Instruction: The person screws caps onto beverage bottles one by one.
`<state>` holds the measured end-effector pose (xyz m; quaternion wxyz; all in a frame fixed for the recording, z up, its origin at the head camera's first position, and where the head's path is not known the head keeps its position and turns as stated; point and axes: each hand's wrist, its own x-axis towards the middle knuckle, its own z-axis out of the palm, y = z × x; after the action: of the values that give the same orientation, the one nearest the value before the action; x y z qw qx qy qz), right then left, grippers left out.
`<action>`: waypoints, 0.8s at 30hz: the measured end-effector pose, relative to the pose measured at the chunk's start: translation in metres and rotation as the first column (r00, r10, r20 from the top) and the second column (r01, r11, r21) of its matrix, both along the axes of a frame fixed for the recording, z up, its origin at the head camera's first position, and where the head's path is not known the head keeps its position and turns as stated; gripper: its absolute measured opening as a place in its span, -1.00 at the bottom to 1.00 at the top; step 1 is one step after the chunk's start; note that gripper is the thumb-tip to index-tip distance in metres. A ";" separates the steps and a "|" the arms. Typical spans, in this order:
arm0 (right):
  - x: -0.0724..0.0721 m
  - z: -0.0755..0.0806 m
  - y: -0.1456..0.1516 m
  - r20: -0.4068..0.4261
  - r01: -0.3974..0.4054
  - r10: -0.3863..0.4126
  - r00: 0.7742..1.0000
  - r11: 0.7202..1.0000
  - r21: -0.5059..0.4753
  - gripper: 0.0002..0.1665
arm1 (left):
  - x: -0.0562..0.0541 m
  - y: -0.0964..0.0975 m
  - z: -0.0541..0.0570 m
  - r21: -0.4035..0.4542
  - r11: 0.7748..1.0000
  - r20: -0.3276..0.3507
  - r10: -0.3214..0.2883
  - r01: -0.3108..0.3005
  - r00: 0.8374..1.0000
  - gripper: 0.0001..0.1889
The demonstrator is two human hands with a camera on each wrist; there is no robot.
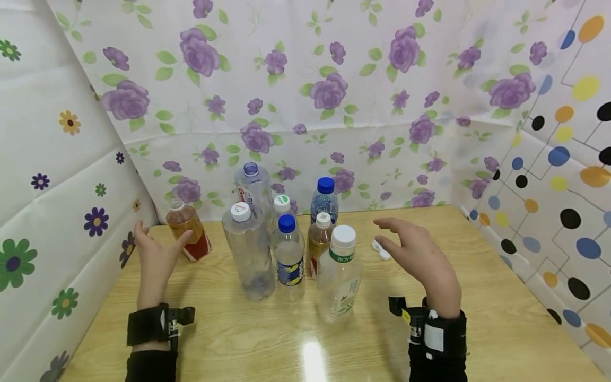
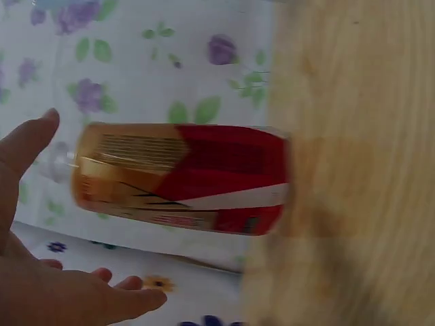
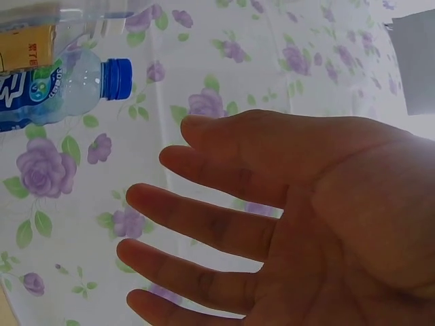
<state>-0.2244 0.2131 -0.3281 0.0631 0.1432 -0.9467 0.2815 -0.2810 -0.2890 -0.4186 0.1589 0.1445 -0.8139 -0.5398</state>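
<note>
Landmark: green-necked bottle (image 1: 339,286), standing nearest of the group, white cap on.

Left hand (image 1: 159,257) reaching well left of landmark, thumb and fingers spread to either side of the red bottle (image 1: 191,233); contact seems unlikely, but the wrist view is blurred. Red bottle standing left of landmark and farther back, seemingly uncapped; its label is hiding the contents. Right hand (image 1: 425,260) hovering right of landmark, fingers slightly apart, gripping nothing.

Left of landmark, a blue-capped bottle (image 1: 288,260) is standing close by, a white-capped bottle (image 1: 249,252) beyond it. Behind them an uncapped bottle (image 1: 253,185) is showing a bluish mouth. Just behind landmark a brown bottle (image 1: 319,244) is standing. White caps (image 1: 384,254) are lying right of landmark and behind.

Table (image 1: 229,339) is giving open room in front and to the right of landmark; its back edge is meeting flowered cloth (image 1: 286,69).

Landmark's neck band is reading 东方. Red bottle's label is showing gold above red, fine print illegible.
</note>
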 end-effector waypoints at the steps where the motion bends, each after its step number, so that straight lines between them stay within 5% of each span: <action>1: 0.000 0.000 0.000 -0.005 0.002 -0.002 1.000 1.000 -0.004 -0.47 | -0.003 -0.001 -0.005 0.031 1.000 0.007 -0.003 0.002 1.000 0.27; 5: 0.001 0.000 -0.001 -0.024 0.007 -0.008 1.000 1.000 -0.013 -0.48 | -0.009 -0.005 -0.021 0.117 0.993 0.048 -0.040 0.034 0.998 0.29; 13: 0.001 0.002 -0.001 -0.019 0.002 -0.002 1.000 1.000 -0.009 -0.48 | -0.019 -0.003 -0.044 0.099 0.993 0.080 -0.078 0.070 0.994 0.26; 24: 0.002 0.002 -0.001 -0.010 -0.001 0.001 1.000 1.000 -0.013 -0.48 | -0.029 0.005 -0.046 0.069 0.995 -0.018 -0.069 0.070 0.997 0.14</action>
<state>-0.2221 0.2116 -0.3263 0.0688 0.1446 -0.9444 0.2870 -0.3096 -0.2843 -0.4644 0.1412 0.1172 -0.7978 -0.5743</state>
